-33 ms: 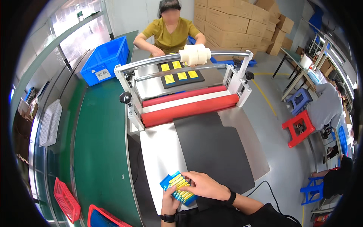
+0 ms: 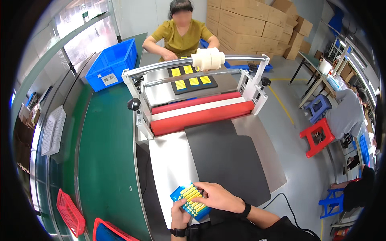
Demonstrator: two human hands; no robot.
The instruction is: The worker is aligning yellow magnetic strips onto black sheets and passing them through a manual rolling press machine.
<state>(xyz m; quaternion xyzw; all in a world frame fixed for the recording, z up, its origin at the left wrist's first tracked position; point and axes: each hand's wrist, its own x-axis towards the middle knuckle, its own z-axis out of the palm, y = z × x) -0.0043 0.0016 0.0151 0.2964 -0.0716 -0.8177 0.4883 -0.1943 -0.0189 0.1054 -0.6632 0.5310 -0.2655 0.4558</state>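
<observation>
My left hand [image 2: 179, 215] grips a small blue tray [image 2: 175, 194] from below at the table's near edge. The tray is packed with a row of narrow yellow pieces [image 2: 190, 197]. My right hand [image 2: 219, 197] lies over the tray's right side, its bent fingers closed on the yellow pieces. Just beyond my hands a black mat [image 2: 229, 160] lies on the metal table [image 2: 171, 164]. Farther off stands a roller machine with red rollers [image 2: 201, 116].
Behind the rollers lies a black sheet [image 2: 192, 81] with yellow pieces, worked by a seated person [image 2: 181, 36] in a mustard shirt. A white roll [image 2: 208, 59] sits on the machine's bar. On the left are a green conveyor [image 2: 104, 152], blue bin [image 2: 110, 68] and red baskets [image 2: 70, 213]. Stools [image 2: 317, 136] stand on the right.
</observation>
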